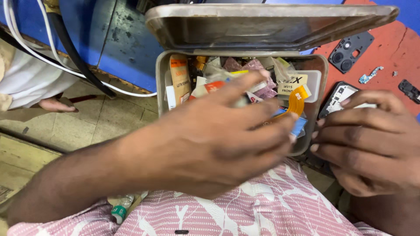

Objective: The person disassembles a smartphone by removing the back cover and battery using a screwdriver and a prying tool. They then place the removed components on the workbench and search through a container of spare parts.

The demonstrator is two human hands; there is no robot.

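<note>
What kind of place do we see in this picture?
Probably a small phone repair stall: an open box crammed with small spare parts, a stripped phone frame under the right hand, and a black camera cover on the worktop.

Work surface at upper right of frame, painted red, blue toward top right corner. On it: black camera-cutout cover upper right; small blue-silver bracket just below it; small black part at right edge; opened phone frame centre right. Tiled floor at left; plastic bottle lying at lower left.
</note>
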